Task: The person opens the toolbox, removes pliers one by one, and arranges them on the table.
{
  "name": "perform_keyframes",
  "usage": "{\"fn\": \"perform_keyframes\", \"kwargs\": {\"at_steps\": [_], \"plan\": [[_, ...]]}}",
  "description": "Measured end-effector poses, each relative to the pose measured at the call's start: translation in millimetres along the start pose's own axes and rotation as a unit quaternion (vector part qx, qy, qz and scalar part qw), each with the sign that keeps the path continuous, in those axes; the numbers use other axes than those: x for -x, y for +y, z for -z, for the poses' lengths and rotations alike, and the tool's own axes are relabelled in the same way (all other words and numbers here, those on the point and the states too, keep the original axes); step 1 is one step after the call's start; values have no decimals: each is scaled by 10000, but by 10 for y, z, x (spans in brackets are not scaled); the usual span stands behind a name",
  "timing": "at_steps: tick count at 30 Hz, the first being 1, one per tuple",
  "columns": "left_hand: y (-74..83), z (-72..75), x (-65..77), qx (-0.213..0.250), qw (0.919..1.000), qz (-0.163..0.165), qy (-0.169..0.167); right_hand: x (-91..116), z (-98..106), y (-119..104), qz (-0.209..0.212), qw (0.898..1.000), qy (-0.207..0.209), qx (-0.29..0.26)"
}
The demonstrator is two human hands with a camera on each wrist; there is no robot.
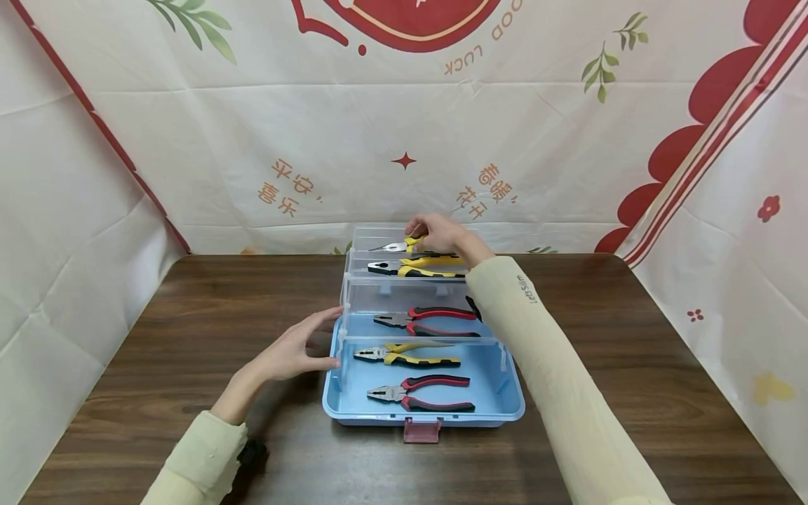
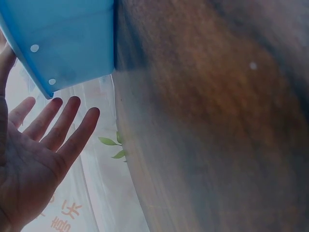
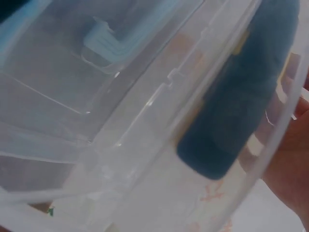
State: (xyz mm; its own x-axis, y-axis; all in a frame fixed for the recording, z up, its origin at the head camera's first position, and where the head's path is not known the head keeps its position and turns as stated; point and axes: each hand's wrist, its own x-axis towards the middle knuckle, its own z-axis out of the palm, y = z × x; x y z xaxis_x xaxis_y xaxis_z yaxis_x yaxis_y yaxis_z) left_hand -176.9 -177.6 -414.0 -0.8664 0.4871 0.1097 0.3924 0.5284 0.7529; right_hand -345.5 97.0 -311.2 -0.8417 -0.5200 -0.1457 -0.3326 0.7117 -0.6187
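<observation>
At the far end of the toolbox my right hand (image 1: 435, 235) pinches needle-nose pliers (image 1: 396, 246) with yellow handles, over the top clear tray. In the right wrist view a dark handle (image 3: 231, 101) shows through the clear plastic, the fingers partly hidden behind it. My left hand (image 1: 297, 351) is beside the blue toolbox (image 1: 341, 407), thumb and fingers spread at its left edge; in the left wrist view its fingers are straight. Yellow-and-black pliers (image 1: 432, 273) lie in the tray just in front of the right hand.
Red-and-black pliers (image 1: 410, 319) lie in a nearer section. The box's bottom holds yellow-and-black pliers (image 1: 404, 358) and red-and-black pliers (image 1: 419, 393). A reddish latch (image 1: 421, 431) hangs at the front. The box stands on a dark wooden table (image 1: 208, 315) before a printed cloth (image 1: 379, 140).
</observation>
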Motion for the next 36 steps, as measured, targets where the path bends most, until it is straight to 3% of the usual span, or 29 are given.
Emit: {"fn": "perform_keyframes", "kwargs": {"at_steps": [8,15,23,30,36], "plan": [[-8,12,-1,-36,10000,34,-31,-3,31,-41,32,9988,59,482],[2,19,7,-19,10000,-9,-12,-1,60,-75,-3,9982,-122,587],[-3,-2,20,73,10000,-6,-43,4,62,-38,235,9967,-172,753],[2,-7,16,10,10000,90,-7,38,82,44,593,9979,-126,236],[-10,2,18,-7,10000,70,-13,80,135,101,952,9952,152,-166]]}}
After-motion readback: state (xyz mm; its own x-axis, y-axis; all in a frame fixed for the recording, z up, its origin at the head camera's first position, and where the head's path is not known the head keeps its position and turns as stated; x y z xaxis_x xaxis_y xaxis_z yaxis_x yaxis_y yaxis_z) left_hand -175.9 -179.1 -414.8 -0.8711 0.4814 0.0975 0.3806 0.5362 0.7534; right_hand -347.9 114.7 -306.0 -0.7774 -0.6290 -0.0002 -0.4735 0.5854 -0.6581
